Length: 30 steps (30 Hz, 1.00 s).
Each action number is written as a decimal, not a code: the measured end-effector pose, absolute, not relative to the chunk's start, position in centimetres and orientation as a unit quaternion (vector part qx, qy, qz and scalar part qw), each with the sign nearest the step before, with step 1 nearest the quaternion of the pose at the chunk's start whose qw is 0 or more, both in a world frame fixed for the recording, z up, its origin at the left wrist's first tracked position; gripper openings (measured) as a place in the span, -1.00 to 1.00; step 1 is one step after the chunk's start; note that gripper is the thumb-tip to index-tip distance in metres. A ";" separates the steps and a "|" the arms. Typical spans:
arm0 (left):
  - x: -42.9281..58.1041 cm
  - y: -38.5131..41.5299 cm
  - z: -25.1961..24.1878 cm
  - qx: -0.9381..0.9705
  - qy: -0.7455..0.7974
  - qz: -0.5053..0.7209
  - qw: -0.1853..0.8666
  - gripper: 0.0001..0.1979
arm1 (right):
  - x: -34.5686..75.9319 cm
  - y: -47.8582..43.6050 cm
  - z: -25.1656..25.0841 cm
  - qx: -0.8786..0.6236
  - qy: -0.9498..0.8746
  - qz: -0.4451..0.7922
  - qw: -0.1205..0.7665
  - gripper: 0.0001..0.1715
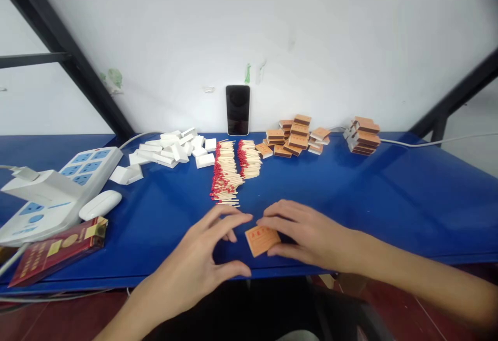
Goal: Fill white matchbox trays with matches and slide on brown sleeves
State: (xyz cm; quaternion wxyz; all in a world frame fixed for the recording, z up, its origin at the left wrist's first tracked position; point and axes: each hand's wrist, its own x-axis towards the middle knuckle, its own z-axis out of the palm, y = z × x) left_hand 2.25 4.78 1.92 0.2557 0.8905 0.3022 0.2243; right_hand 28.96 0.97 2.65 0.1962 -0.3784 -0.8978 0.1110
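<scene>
My right hand (301, 229) grips an orange matchbox (262, 241) between thumb and fingers, above the front edge of the blue table (334, 190). To its left, my left hand (218, 245) has thumb and fingers apart, with nothing between them; it is close to the matchbox but not touching it. Beyond the hands lie two rows of red-tipped matches (225, 175), heads toward the left. At the back, right of the matches, is a loose heap of orange matchboxes (299, 136). White matchbox trays (171, 149) are piled at the back left.
A stack of matchboxes (363, 136) stands at the back right by a white cable (412, 145). A phone (238, 110) leans against the wall. On the left are a power strip (99, 167), a white mouse-shaped case (100, 204) and a dark red box (58, 253).
</scene>
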 end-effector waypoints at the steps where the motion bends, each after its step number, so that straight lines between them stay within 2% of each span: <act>1: 1.5 5.6 2.0 0.898 0.316 0.230 0.202 -0.44 | 30.4 1.2 3.0 -0.399 -0.893 0.068 0.198 -0.59; 3: -0.5 7.8 2.2 0.897 0.363 0.241 0.075 -0.54 | 34.8 2.0 3.8 -0.469 -0.855 -0.014 0.221 -0.59; 6: -3.3 11.6 2.5 0.871 0.442 0.184 -0.107 -0.51 | 43.3 3.3 5.3 -0.605 -0.738 -0.143 0.263 -0.64; 8: -4.6 13.6 2.4 0.848 0.487 0.105 -0.181 -0.48 | 48.7 4.1 5.9 -0.668 -0.670 -0.182 0.268 -0.63; 10: -5.4 14.7 2.1 0.840 0.504 0.059 -0.191 -0.50 | 52.6 4.7 5.8 -0.691 -0.634 -0.207 0.279 -0.64; 12: -5.8 15.3 1.8 0.853 0.496 0.031 -0.159 -0.53 | 54.9 5.3 5.1 -0.679 -0.655 -0.208 0.259 -0.68; 17: -6.3 16.5 1.6 0.837 0.505 0.067 -0.203 -0.51 | 56.5 6.5 2.9 -0.664 -0.665 -0.237 0.247 -0.77; 23: -6.0 17.1 2.6 0.845 0.510 0.038 -0.155 -0.47 | 55.1 6.6 2.8 -0.654 -0.650 -0.272 0.274 -0.62; 27: -4.5 16.9 3.5 0.836 0.500 0.109 -0.200 -0.55 | 50.4 7.0 2.9 -0.618 -0.697 -0.253 0.264 -0.60; 30: -3.2 17.4 4.4 0.843 0.470 0.097 -0.241 -0.58 | 46.1 8.3 3.1 -0.569 -0.765 -0.214 0.213 -0.53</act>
